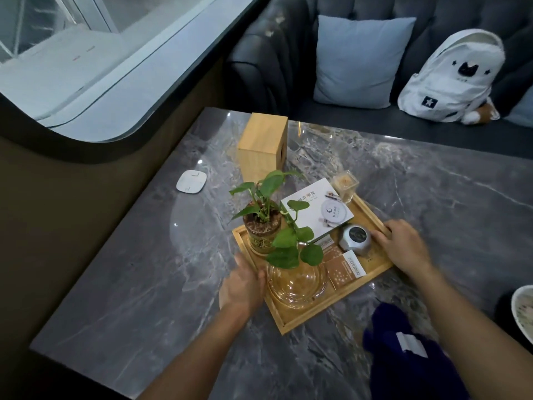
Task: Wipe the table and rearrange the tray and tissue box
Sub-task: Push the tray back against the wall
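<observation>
Here we see both hands on the wooden tray [372, 271], which lies mid-table.
In the head view, the left hand [243, 287] clasps its near-left rim, the right hand [403, 245] its right rim; the tissue box [262, 144] stands behind, apart from the tray, on the marble table [129, 269].

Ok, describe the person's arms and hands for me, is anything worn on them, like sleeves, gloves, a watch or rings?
Both forearms enter from the bottom edge and are bare as far as the picture shows: no sleeves, no gloves. The left hand and right hand show no watch, bracelet or ring on the sides facing the camera. No markings are visible either.
</observation>
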The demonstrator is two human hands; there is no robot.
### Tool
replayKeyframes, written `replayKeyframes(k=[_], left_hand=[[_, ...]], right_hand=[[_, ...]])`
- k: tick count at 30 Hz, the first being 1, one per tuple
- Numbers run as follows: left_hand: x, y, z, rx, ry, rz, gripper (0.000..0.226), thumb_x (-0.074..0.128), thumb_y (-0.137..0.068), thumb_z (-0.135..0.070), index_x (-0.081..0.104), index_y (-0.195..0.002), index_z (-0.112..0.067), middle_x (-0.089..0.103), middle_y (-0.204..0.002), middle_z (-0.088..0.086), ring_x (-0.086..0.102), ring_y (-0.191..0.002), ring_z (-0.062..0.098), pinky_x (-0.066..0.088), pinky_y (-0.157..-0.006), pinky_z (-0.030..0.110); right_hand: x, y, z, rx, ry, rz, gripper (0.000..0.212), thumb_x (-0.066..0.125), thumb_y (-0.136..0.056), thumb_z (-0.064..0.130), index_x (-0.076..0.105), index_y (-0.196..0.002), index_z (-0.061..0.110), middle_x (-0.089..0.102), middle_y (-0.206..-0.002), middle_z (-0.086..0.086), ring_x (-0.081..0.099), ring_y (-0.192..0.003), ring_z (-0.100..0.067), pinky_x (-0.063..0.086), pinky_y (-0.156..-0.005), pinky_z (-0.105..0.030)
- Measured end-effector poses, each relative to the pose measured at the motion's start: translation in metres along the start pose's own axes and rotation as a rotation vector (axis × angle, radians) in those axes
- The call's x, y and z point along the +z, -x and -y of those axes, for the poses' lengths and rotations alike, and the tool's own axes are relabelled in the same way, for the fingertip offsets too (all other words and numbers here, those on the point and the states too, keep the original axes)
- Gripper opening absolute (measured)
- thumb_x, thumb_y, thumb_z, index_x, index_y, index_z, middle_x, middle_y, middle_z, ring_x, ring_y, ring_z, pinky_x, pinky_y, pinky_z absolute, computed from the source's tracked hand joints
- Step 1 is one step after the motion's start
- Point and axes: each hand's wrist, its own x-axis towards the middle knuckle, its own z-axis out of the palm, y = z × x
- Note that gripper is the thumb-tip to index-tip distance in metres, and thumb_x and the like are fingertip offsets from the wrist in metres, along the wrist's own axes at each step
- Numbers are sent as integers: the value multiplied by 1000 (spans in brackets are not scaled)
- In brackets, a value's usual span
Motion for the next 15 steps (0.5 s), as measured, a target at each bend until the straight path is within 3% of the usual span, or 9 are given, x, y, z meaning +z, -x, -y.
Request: replayKeyframes(k=[3,8,15], left_hand=[[2,2,-3,23,-11,2,51,34,-96,-30,24,-133,3,63,-114,25,63,-100,41,52,-84,48],[2,2,-4,59,9,2,49,33,-97,-24,23,-133,8,63,-113,24,63,-100,40,50,-82,46],[-9,1,17,101,78,-42,31,39,-95,-20,38,-118,1,67,-103,21,65,-92,37,49,-74,42]], right_hand=[[2,-1,3,-30,27,-59,28,53,-89,30,56,-81,3,58,-88,-16,53,-83,-32,40,-69,-37],[2,-4,7,-106,167,-79,32,44,-93,23,57,-90,-5,62,-94,-25,56,-85,-38,44,-74,-43],[2,10,11,-151,249,-85,35,41,-94,28,60,-85,-1,65,-89,-20,58,-79,-33,44,-72,-39]])
